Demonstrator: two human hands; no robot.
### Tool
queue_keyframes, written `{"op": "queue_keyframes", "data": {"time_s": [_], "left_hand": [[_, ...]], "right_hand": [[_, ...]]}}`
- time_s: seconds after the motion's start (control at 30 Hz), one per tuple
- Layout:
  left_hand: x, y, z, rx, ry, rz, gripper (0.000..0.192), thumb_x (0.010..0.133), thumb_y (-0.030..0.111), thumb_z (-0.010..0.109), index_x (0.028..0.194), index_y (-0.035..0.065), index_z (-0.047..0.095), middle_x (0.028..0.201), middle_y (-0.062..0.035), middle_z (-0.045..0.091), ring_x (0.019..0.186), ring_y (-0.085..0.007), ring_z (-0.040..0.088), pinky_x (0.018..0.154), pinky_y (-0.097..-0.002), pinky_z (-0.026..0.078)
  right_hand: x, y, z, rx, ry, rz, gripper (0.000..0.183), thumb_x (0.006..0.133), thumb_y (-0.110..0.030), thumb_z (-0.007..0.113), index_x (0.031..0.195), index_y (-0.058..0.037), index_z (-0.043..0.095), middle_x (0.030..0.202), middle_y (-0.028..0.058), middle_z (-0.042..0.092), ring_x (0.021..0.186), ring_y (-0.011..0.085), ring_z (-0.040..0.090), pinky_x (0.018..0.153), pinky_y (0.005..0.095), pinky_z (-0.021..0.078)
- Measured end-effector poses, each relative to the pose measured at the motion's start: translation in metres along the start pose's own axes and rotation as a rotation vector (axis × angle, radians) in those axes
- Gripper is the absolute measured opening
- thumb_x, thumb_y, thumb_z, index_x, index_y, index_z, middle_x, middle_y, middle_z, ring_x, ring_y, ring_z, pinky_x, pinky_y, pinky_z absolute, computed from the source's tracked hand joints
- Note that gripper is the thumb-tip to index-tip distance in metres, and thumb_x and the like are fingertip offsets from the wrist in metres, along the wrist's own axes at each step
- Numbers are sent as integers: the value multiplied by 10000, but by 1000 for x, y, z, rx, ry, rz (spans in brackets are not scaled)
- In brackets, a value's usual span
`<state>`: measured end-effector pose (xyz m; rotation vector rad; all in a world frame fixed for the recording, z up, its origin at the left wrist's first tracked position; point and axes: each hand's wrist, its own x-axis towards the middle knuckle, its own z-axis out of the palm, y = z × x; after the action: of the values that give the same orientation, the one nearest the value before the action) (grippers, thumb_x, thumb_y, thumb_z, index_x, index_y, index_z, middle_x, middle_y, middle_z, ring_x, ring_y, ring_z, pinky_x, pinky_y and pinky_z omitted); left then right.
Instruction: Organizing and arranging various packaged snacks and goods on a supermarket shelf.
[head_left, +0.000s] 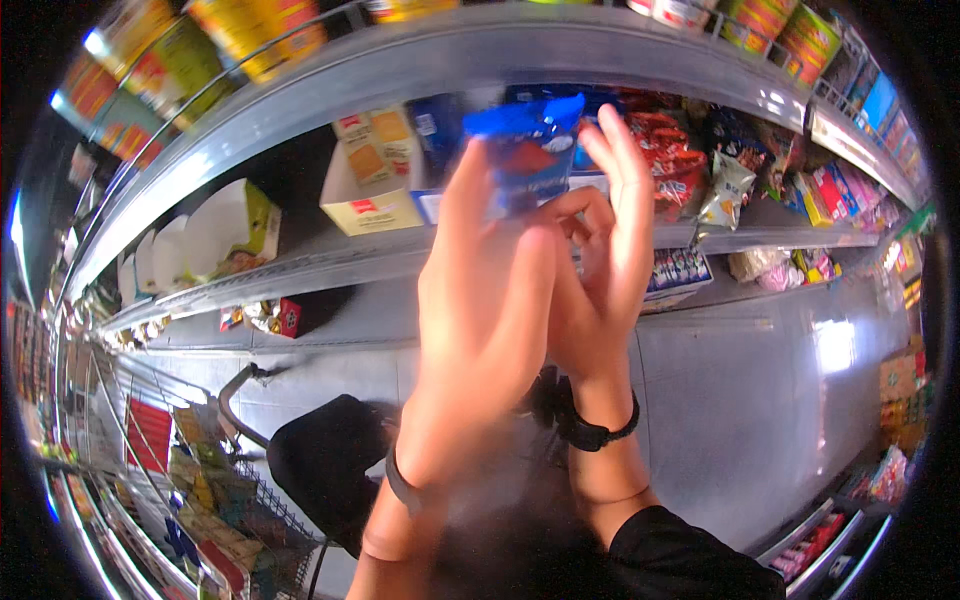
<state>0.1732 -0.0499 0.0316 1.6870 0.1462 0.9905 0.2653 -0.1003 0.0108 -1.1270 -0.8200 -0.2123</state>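
Both of my hands are raised close together before a store shelf. My left hand (487, 292), blurred, is at a blue snack packet (529, 154) with a bright blue top seal, its fingers along the packet's left side. My right hand (607, 247) is beside it, two fingers pointing up at the packet's right edge and the others curled below. Whether it grips the packet too, I cannot tell. A pale open cardboard box (375, 210) stands on the shelf left of my hands. Red snack bags (667, 165) lie to the right.
The metal shelf edge (360, 262) runs across in front of me. Cans (262, 37) stand on the shelf above. White curved containers (217, 225) are at the left, a silvery snack bag (727, 187) at the right. A wire cart (202, 480) with goods and a black seat-like object (326, 465) are lower left.
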Motion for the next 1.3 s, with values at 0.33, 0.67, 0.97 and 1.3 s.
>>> {"op": "queue_keyframes", "data": {"time_s": [0.33,0.67,0.97,1.3], "left_hand": [[-129,72,-132,258,445,-95,640,1033,196,548,1591,-12,314,1631,-175,358,1485,-333,385,1167,-444,364],[-253,158,-231,711,989,70,739,935,237,597,1542,-86,325,1594,-245,356,1471,-351,397,1133,-477,389],[-314,188,-335,1483,1198,-278,611,1017,249,528,1525,-63,396,1572,-290,401,1486,-399,365,1236,-471,241],[-272,176,-263,1307,1030,-174,383,938,65,552,1307,-31,590,1450,-200,527,1352,-318,514,1158,-452,388]], "right_hand": [[-106,-78,107,111,-520,-19,653,888,-157,626,1490,30,455,1363,214,569,1140,317,586,934,408,512],[-208,-185,224,638,-1009,41,720,888,-80,610,1523,86,315,1412,312,476,1321,425,509,1142,459,387],[-283,-217,331,684,-1085,-132,657,834,-15,552,1460,101,389,1436,352,473,1362,504,465,1191,473,355],[-252,-140,255,556,-1173,-6,429,831,3,566,1259,21,593,1347,263,568,1229,417,594,1085,434,467]]}}
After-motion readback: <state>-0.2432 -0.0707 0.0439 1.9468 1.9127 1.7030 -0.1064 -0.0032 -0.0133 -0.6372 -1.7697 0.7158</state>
